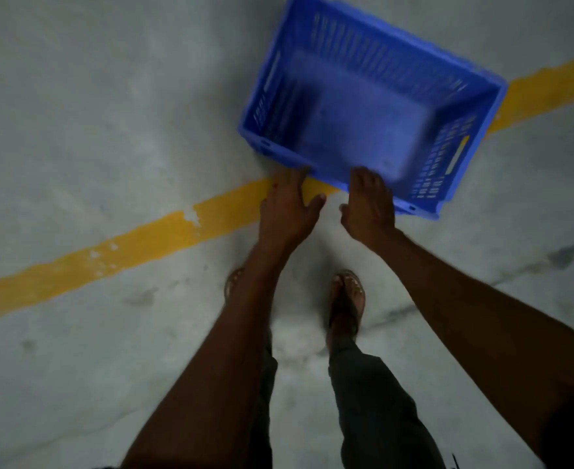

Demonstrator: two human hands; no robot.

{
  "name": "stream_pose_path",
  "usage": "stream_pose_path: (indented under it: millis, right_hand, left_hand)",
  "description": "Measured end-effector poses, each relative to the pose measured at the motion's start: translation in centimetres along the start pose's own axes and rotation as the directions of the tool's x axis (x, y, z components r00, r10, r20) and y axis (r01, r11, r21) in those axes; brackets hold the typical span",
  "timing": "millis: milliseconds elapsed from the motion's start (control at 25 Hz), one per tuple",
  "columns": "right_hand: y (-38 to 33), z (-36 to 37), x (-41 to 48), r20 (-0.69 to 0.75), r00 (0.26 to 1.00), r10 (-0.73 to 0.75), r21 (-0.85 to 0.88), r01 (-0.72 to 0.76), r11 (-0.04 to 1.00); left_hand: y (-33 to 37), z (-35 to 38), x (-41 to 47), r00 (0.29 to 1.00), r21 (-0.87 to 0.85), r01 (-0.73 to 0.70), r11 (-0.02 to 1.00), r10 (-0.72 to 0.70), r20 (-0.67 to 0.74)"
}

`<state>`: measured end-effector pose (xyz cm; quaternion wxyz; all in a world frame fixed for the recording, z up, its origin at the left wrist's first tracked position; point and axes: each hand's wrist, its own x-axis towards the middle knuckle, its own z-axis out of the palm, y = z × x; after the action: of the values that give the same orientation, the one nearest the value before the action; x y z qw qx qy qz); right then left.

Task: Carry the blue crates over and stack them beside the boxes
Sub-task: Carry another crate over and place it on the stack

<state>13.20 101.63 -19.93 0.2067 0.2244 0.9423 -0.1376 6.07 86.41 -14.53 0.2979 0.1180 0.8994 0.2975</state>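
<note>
An empty blue crate [363,106] with slotted walls lies skewed across a yellow floor line, blurred by motion; I cannot tell whether it rests on the floor or hangs just above it. My right hand [368,204] reaches its near long rim, with the fingers hooked over the edge into the crate and the thumb hanging free. My left hand [287,208] is beside it, fingers stretched out, fingertips touching the same rim near the left corner, thumb spread away. No boxes or other crates are in view.
A grey concrete floor [92,113] fills the view. A yellow painted line [126,245] runs diagonally from lower left to upper right, passing under the crate. My two sandalled feet [346,299] stand just behind the line.
</note>
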Motion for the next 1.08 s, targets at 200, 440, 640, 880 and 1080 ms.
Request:
stream_pose_path:
  millis: [200,440,640,880,1080]
  right_hand:
    - [4.4,7.0,5.5,0.021,0.998,-0.051,-0.179,0.054,0.982]
    - [5.6,0.9,0.6,0.055,0.958,-0.28,0.015,0.28,0.96]
    - [4.3,-15.1,-4.0,0.16,0.954,-0.252,0.166,0.226,0.96]
    - [0.2,-28.0,-16.1,0.103,0.915,-0.389,0.167,0.37,0.914]
    - [-2.2,-33.8,-23.6,0.259,0.824,-0.504,-0.011,0.524,0.851]
  left_hand:
    - [-4.9,6.3,2.6,0.999,0.089,-0.01,0.996,0.005,0.051]
    - [-2.5,3.9,0.4,0.983,0.362,-0.183,0.914,0.173,0.059]
    - [5.2,-6.2,-2.1,0.929,0.614,-0.315,0.724,0.367,0.044]
    - [13.3,-20.9,-12.4,0.918,0.564,-0.31,0.765,0.089,0.386]
    - [15.5,-24.6,-27.8,0.957,0.539,-0.273,0.797,0.28,0.07]
